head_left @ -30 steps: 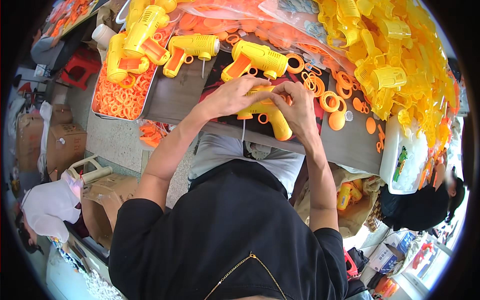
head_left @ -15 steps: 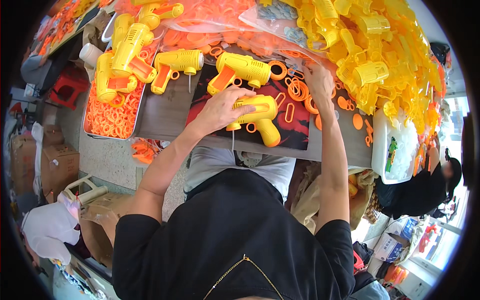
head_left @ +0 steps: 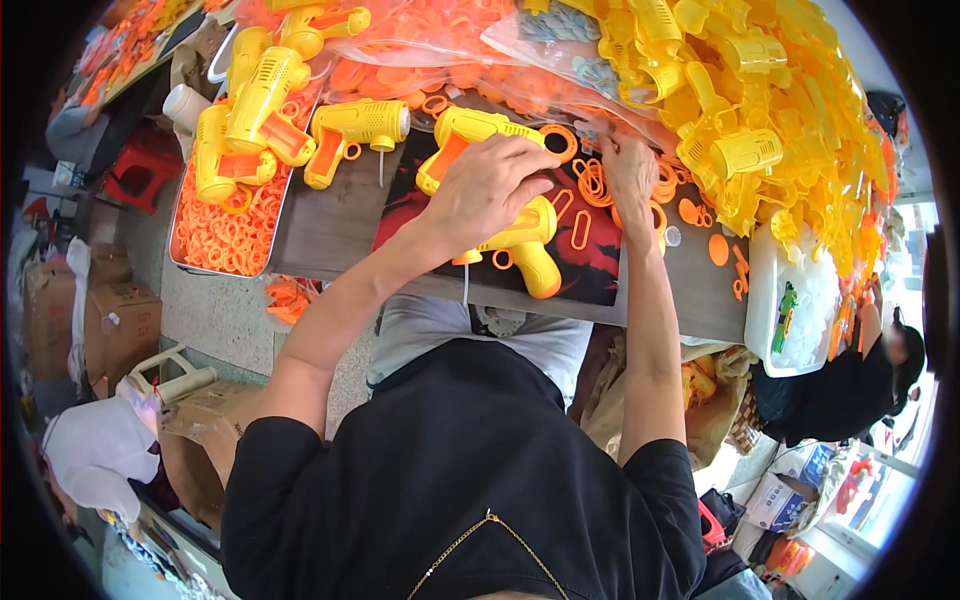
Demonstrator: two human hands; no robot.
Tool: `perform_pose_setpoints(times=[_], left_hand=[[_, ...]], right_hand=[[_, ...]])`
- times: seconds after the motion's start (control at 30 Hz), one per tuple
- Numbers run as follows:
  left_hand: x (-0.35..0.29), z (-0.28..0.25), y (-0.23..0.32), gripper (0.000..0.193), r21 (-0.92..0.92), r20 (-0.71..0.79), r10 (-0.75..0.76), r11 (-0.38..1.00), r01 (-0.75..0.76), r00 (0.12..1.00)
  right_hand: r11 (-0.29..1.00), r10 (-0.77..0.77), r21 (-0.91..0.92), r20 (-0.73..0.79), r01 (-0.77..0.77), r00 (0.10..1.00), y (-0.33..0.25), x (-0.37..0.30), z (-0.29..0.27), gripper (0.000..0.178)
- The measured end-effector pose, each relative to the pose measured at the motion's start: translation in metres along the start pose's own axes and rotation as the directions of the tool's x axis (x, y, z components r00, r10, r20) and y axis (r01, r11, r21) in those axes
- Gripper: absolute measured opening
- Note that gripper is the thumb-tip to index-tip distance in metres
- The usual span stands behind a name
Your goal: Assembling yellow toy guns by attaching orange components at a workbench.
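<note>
My left hand [head_left: 490, 190] is over a yellow pistol-shaped toy body [head_left: 528, 238] lying on the dark red-and-black mat [head_left: 590, 275]. Its fingers are apart and reach rightward, with nothing visible in them. Beyond it lies a second yellow toy body [head_left: 470, 125] with an orange inside, partly covered by the hand. My right hand [head_left: 632, 175] is among loose orange parts, by the edge of a clear plastic bag. Its fingers are bent together, and what they grip is hidden. Beside it are orange loops [head_left: 592, 182], an orange ring [head_left: 558, 143] and an orange oval link [head_left: 580, 228].
A metal tray [head_left: 220, 268] of small orange rings stands at the left, with yellow toy bodies [head_left: 262, 100] stacked on it. Yellow shells [head_left: 750, 150] are heaped at the right above a white tub [head_left: 770, 335] of clear parts. Another person [head_left: 840, 385] is at far right.
My left hand has lifted off the near toy body and moved right and away from me. My right hand has shifted slightly left, its fingers now more bunched.
</note>
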State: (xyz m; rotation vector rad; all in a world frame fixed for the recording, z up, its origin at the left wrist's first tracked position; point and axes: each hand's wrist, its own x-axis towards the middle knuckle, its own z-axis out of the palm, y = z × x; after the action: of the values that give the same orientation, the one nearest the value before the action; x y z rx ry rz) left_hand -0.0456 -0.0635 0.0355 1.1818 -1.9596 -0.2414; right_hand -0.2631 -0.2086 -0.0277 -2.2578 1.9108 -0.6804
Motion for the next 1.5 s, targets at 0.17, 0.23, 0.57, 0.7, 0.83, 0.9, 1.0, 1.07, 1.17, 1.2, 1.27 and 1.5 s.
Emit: perform_pose_setpoints(times=[0.17, 0.23, 0.57, 0.7, 0.83, 0.9, 1.0, 1.07, 1.17, 1.2, 1.27, 1.5], left_hand=[[0.010, 0.012, -0.008, 0.024, 0.054, 0.042, -0.042, 0.998, 0.040, 0.998], [0.010, 0.009, -0.010, 0.024, 0.052, 0.046, -0.058, 0.997, 0.055, 0.997], [0.075, 0.042, -0.022, 0.032, -0.196, -0.001, -0.059, 0.979, 0.057, 0.998], [0.074, 0.022, 0.002, 0.035, -0.571, 0.143, -0.071, 0.809, 0.141, 0.987], [0.064, 0.014, 0.011, 0.040, -0.618, 0.144, -0.051, 0.775, 0.130, 0.988], [0.057, 0.009, 0.010, 0.041, -0.536, 0.074, 0.000, 0.843, 0.040, 0.997], [0.047, 0.000, 0.009, 0.039, -0.484, -0.014, 0.079, 0.872, -0.076, 0.997], [0.039, -0.004, 0.003, 0.037, -0.443, -0.021, 0.080, 0.893, -0.081, 0.997], [0.031, -0.006, 0.003, 0.031, -0.431, -0.024, 0.002, 0.902, -0.012, 1.000], [0.028, -0.006, 0.004, 0.026, -0.459, -0.017, -0.077, 0.886, 0.061, 0.997], [0.024, -0.003, 0.008, 0.022, -0.557, -0.031, -0.186, 0.819, 0.137, 0.982], [0.010, -0.002, 0.011, 0.020, -0.942, 0.135, -0.481, 0.209, 0.262, 0.866]], right_hand=[[0.990, -0.022, 0.139, 0.047, 0.016, 0.999, -0.009, 0.006, 0.013, 0.025], [0.941, -0.026, 0.337, 0.017, 0.019, 1.000, -0.004, 0.001, 0.003, 0.024], [0.229, -0.031, 0.959, 0.179, -0.167, 0.983, -0.029, -0.032, -0.059, 0.019], [-0.285, -0.169, 0.764, 0.554, -0.579, 0.815, -0.032, -0.043, -0.086, 0.017], [-0.368, -0.331, 0.676, 0.546, -0.638, 0.770, -0.036, -0.055, -0.082, 0.016], [-0.300, -0.318, 0.750, 0.505, -0.590, 0.803, -0.044, -0.061, -0.084, 0.017], [-0.196, -0.284, 0.835, 0.453, -0.514, 0.845, -0.056, -0.068, -0.089, 0.017], [-0.258, -0.294, 0.823, 0.433, -0.507, 0.852, -0.061, -0.073, -0.092, 0.011], [-0.264, -0.281, 0.827, 0.427, -0.497, 0.859, -0.066, -0.081, -0.092, 0.018], [-0.259, -0.284, 0.827, 0.429, -0.499, 0.858, -0.069, -0.083, -0.088, 0.018], [-0.067, -0.155, 0.922, 0.368, -0.382, 0.917, -0.078, -0.090, -0.077, 0.024], [-0.118, -0.257, 0.940, 0.283, -0.320, 0.924, -0.101, -0.101, -0.056, 0.014]])
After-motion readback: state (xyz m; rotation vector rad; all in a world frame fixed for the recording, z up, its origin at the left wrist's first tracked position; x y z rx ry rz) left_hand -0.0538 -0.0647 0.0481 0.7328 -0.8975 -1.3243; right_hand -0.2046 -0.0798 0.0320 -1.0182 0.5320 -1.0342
